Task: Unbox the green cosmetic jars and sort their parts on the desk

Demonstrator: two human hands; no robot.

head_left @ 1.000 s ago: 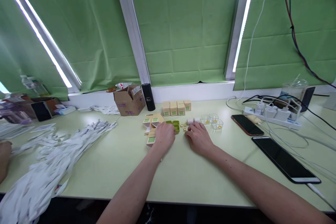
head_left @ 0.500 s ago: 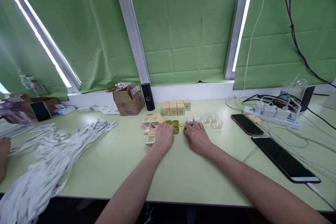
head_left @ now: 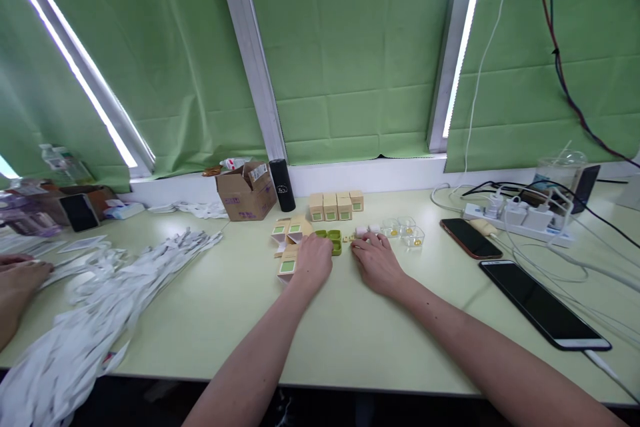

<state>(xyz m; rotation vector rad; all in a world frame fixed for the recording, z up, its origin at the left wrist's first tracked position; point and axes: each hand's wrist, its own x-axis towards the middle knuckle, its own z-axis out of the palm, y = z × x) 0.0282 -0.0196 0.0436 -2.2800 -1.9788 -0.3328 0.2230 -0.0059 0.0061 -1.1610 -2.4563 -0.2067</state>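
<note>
My left hand (head_left: 314, 260) rests at the near left side of a small green tray (head_left: 335, 241), its fingertips hidden by the hand itself. Between that hand and the upright boxes lie open kraft boxes with green labels (head_left: 287, 266). My right hand (head_left: 376, 261) is on the table right of the tray, fingers bent down beside a pale roll (head_left: 367, 230); what its fingertips touch is too small to tell. Clear little containers with yellow bits (head_left: 413, 238) stand to the right of it. Several closed kraft boxes (head_left: 331, 205) stand in a row behind.
White strips (head_left: 100, 313) are heaped at left, near another person's hands (head_left: 20, 280). A carton (head_left: 246, 193) and black cylinder (head_left: 283, 185) stand at the back. On the right lie two phones (head_left: 470, 237), a power strip (head_left: 520, 221) and cables.
The other person's hands have come further into view at the far left, over the white strips. Both of my hands are nearly unmoved.
</note>
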